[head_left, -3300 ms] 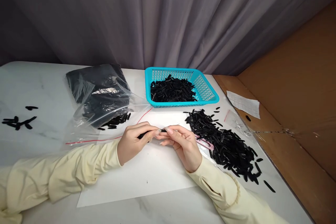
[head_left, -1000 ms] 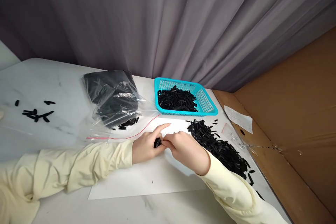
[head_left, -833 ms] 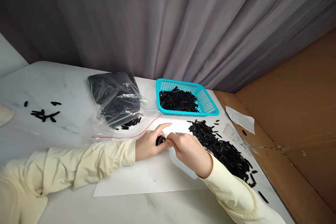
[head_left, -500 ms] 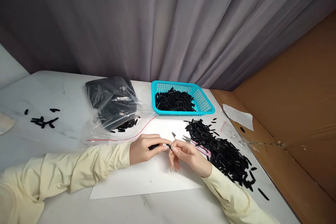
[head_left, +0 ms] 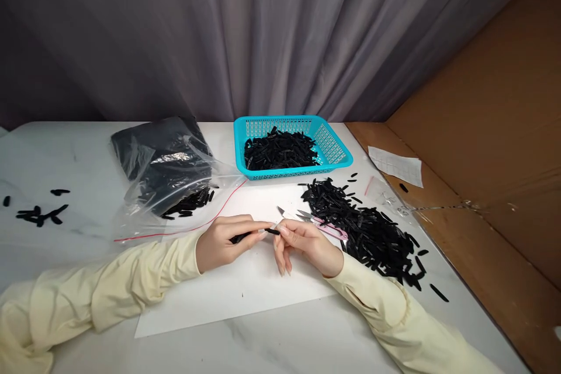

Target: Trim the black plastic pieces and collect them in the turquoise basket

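My left hand [head_left: 232,238] is closed, its thumb and index finger pinching a narrow black strip [head_left: 272,231]. More black material [head_left: 240,238] shows inside its curled palm. From the other side, my right hand [head_left: 307,242] closes its thumb and index finger on the same strip's far end, with the other fingers hanging loosely below. Both hands meet above a white sheet [head_left: 210,304]. Just beyond my right hand lie pink-handled scissors [head_left: 332,228], partly covered by a heap of black strips [head_left: 368,234]. Beside them a pointed dark metal tip [head_left: 281,210] sticks out; its tool is hidden.
A turquoise basket [head_left: 293,173] holding many black strips stands at the back. Left of it lies a clear zip bag [head_left: 175,158] with black contents. Several loose strips [head_left: 41,215] lie far left. A paper slip [head_left: 395,166] rests by the brown board at right.
My view has shifted, so the table's things appear further left and slightly higher. The strip between my fingertips now shows more of its length. Both hands stay together, still closed.
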`<state>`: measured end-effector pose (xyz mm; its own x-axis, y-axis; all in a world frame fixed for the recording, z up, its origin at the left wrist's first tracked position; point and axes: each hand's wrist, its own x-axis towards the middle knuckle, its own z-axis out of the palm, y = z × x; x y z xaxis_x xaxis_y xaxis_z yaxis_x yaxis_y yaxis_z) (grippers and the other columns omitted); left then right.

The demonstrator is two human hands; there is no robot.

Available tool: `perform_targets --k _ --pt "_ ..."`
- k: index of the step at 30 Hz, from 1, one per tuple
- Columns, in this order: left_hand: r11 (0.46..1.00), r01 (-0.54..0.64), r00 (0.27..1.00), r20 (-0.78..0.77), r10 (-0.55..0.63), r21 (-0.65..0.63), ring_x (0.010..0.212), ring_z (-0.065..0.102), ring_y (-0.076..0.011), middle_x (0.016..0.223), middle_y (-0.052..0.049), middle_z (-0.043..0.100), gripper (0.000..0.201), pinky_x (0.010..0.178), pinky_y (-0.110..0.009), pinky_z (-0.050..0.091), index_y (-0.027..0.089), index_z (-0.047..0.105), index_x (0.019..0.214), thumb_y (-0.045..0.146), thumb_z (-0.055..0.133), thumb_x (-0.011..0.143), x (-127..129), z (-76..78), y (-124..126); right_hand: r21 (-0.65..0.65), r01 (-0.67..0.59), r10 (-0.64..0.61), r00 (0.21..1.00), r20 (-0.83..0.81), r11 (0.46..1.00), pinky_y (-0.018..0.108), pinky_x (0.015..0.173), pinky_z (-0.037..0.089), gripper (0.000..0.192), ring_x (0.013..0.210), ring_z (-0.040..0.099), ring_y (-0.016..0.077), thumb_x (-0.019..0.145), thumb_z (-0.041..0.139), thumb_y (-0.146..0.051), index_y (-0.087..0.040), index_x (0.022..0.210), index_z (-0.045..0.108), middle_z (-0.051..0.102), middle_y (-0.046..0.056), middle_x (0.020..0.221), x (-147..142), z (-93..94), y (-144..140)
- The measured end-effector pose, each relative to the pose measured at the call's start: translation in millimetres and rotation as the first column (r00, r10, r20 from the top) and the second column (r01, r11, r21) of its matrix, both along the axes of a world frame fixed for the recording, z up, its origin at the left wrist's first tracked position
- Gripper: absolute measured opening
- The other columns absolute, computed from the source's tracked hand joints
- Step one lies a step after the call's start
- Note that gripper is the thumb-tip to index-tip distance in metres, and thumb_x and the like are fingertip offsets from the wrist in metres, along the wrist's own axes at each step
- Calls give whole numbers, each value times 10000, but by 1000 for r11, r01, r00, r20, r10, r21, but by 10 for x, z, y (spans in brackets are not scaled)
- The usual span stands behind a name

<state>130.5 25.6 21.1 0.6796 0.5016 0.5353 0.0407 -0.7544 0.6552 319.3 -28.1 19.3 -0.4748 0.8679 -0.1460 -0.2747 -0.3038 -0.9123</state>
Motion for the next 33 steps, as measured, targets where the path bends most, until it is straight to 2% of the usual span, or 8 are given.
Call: perform_targets --k 8,13,17,20,23,26,30,33 --pt "1000 -25 999 -34 25 -19 525 514 -92 626 -36 599 203 518 -187 422 101 663 975 135 503 855 8 -17 -1 -10 31 -30 998 55 999 210 382 394 315 412 530 110 823 495 -471 -169 734 486 573 -17 509 -25 25 -14" --pt "991 -105 990 -107 96 -80 546 535 -95 660 -40 629 202 543 -196 430 113 668 958 153 499 856 10 -27 -2 243 294 -371 844 388 924 198 361 284 273 396 417 84 841 483 -440 -187 739 479 474 -46 510 -30 40 -84" --pt "970 -160 979 -156 132 -182 679 620 -126 809 -68 693 214 639 -210 483 131 670 972 180 496 857 10 -38 -8 563 -51 -466 504 728 825 249 488 346 336 564 522 146 775 585 -457 -172 941 527 575 13 675 -94 56 -153" --pt "962 -171 979 -151 141 -213 792 650 -150 900 -68 704 212 730 -228 505 143 676 963 186 501 852 16 -54 -6 518 -368 -472 215 855 772 266 482 326 324 692 582 207 868 470 -378 -148 1095 482 641 79 831 -165 64 -184" --pt "965 -176 976 -161 146 -194 798 657 -153 901 -63 708 209 732 -223 510 145 681 959 179 509 846 21 -65 3 454 -568 -489 102 866 686 277 443 284 292 728 588 223 885 341 -139 -119 1163 428 647 114 875 -185 45 -185" --pt "967 -175 974 -175 143 -184 788 654 -149 894 -66 707 217 722 -217 506 140 676 973 166 501 849 22 -61 6 544 -494 -508 219 833 678 275 469 305 271 658 571 206 863 324 -100 -137 1118 406 635 91 789 -137 -1 -168" --pt "988 -125 984 -137 111 -95 664 617 -120 789 -70 684 237 637 -202 483 107 654 1016 148 479 862 10 -48 -13 660 -82 -484 613 624 746 249 516 342 83 556 482 145 902 318 -198 -202 982 338 524 -3 665 -70 -53 -148" --pt "998 -47 994 -93 49 30 567 553 -102 674 -50 623 261 557 -191 448 74 627 1065 146 460 876 -9 -49 -28 587 51 -398 782 480 808 234 510 318 40 545 408 123 903 355 -247 -222 918 328 430 -36 644 -75 -63 -147"
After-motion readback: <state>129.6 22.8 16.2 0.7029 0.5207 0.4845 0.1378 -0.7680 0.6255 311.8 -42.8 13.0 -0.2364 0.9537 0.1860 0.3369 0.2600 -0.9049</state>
